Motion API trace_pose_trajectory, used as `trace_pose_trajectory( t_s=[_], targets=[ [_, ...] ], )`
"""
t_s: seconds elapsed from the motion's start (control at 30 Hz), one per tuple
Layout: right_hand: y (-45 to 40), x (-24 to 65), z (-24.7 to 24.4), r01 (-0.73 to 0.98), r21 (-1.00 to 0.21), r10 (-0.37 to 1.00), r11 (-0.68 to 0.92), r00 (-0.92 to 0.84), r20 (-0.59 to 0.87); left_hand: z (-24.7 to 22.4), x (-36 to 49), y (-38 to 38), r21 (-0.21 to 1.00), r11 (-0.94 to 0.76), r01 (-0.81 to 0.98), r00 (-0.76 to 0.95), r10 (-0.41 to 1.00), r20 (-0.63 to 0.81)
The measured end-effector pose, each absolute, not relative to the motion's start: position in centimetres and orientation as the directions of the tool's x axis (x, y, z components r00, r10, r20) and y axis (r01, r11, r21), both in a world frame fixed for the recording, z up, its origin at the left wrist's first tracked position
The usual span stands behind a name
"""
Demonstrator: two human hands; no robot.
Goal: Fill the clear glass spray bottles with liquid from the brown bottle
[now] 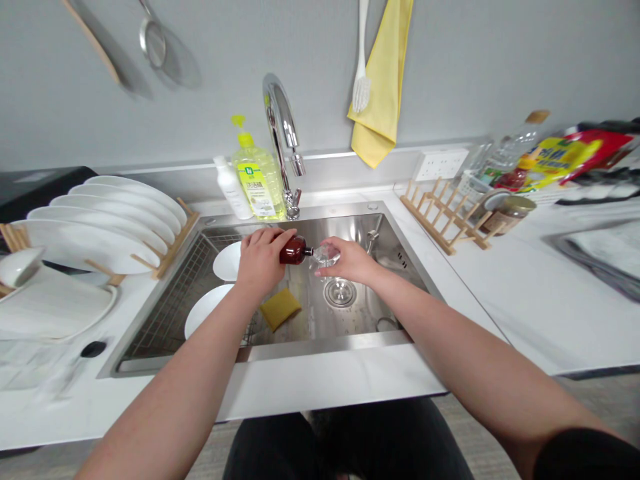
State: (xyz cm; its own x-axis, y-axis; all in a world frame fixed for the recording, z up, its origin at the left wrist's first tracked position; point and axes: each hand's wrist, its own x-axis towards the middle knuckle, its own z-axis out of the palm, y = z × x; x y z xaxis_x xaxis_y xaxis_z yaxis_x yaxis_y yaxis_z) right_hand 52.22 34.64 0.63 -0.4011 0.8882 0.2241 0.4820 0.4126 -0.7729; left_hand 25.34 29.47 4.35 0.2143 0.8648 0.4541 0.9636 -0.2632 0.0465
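Lying almost level above the sink, a small brown bottle (295,251) is held in the left hand (263,263), and the fingers are closed firmly around its body. Its long axis runs nearly sideways, and its dark neck is pointed to the right, toward a small clear vessel (325,257). This vessel is held by the right hand (350,261), which is curled and partly closed around it. Whether the neck is touching the vessel or is only just beside it cannot be told, and the vessel's exact shape is also unclear. Below the hands, a yellow sponge (280,309) and two white plates (205,313) are lying in the stainless steel sink (350,230), and a drain strainer (340,292) is seen below the right hand. Behind the sink, a chrome faucet (283,127) is standing beside a yellow dish soap bottle (255,180). On the left counter, white plates (100,223) are stood in a wooden rack (173,239). Farther away, a yellow cloth (383,80) is hung on the wall.
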Motion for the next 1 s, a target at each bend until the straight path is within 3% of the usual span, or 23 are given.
trace_pose_trajectory(
  t_s=[1.0],
  targets=[
    [34.53, 52.19, 0.68, 0.490, -0.768, 0.889, 0.411, -0.403, 0.218, 4.30, 25.36, 29.43, 0.042, -0.266, 0.963, 0.217, 0.859, 0.463]
  ],
)
